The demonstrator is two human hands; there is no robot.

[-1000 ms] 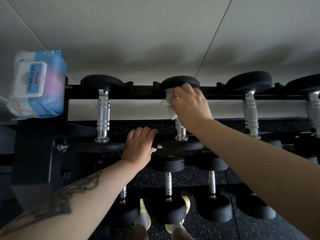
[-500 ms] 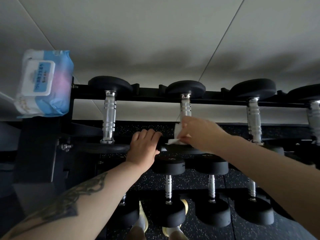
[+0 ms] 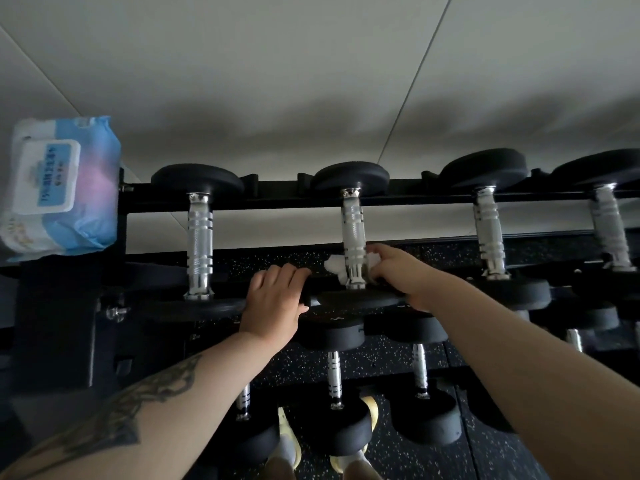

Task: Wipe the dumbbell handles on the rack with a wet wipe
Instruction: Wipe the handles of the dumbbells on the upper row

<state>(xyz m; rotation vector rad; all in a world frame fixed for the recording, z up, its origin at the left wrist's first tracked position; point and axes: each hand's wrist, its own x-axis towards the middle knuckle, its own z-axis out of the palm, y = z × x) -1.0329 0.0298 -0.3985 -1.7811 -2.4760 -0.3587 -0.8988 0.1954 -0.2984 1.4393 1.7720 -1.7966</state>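
Several black dumbbells with chrome handles lie across the top tier of a black rack (image 3: pixel 284 202). The second dumbbell's handle (image 3: pixel 352 226) has a white wet wipe (image 3: pixel 335 265) wrapped around its near end. My right hand (image 3: pixel 401 271) pinches that wipe against the handle from the right. My left hand (image 3: pixel 277 299) grips the rack's front rail between the first dumbbell handle (image 3: pixel 199 240) and the second. Two more handles (image 3: pixel 487 230) stand to the right on the same tier.
A blue and white pack of wet wipes (image 3: pixel 59 188) sits on the rack's left post. Smaller dumbbells (image 3: pixel 334 379) fill a lower tier. My feet in yellow shoes (image 3: pixel 289 441) stand on speckled black flooring. A pale wall is behind the rack.
My right hand slid the wipe from the far end of the second handle down to its near end. The left hand stayed on the rail.
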